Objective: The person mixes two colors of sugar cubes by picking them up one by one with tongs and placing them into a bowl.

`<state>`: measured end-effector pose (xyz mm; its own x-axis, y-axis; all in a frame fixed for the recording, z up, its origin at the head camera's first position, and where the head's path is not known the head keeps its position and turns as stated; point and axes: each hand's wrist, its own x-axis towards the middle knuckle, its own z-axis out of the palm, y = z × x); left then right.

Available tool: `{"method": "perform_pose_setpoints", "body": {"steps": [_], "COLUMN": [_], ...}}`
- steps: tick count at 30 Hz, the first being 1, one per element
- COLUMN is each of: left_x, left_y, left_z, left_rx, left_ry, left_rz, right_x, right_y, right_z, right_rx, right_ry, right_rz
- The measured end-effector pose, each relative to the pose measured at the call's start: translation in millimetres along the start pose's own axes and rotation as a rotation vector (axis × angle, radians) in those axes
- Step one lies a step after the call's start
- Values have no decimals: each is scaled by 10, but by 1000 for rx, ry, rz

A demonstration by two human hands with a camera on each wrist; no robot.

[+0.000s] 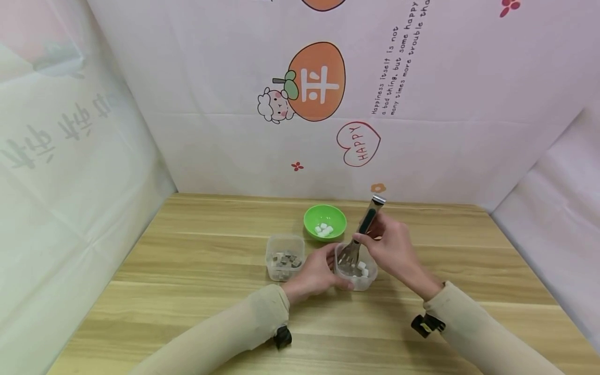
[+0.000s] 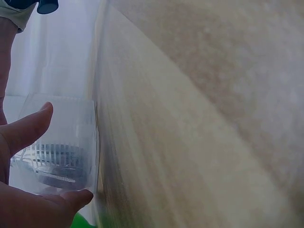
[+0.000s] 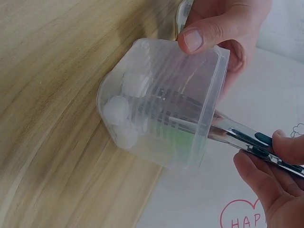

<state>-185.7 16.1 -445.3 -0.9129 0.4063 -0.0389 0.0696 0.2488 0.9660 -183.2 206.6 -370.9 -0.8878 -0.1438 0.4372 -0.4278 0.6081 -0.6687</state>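
A clear plastic container [image 1: 365, 284] with several white cubes [image 3: 116, 110] in it stands on the table. My left hand [image 1: 315, 273] grips it from the left, thumb at the near side and fingers round the far side. In the right wrist view the left thumb [image 3: 202, 38] lies against its wall. My right hand [image 1: 395, 249] pinches metal tongs [image 1: 368, 221] with dark green grips between thumb and fingers. Their slotted ends slant down inside the container, beside the cubes; I cannot tell whether they hold one.
Behind the container is a green bowl [image 1: 323, 212] with several white cubes in it. To the left stands a second clear container [image 1: 286, 241] holding several grey-brown cubes [image 1: 284, 260]. A printed cloth [image 1: 225, 130] rises behind the wooden table [image 1: 197, 250].
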Motion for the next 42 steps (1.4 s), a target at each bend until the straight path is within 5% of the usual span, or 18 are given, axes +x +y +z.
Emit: {"method": "perform_pose_setpoints", "body": {"steps": [10, 22, 42], "left_x": [-3, 6, -3], "left_y": [3, -16, 3], "left_z": [1, 6, 19], "left_rx": [-1, -25, -38], "left_ry": [-2, -5, 2], "left_rz": [-7, -20, -33], "right_x": [-13, -22, 203], "right_y": [-4, -41, -212], "right_z": [-85, -339, -577], "right_rx": [30, 36, 115], "right_ry": [77, 106, 142], "right_rz": [-32, 37, 38]}}
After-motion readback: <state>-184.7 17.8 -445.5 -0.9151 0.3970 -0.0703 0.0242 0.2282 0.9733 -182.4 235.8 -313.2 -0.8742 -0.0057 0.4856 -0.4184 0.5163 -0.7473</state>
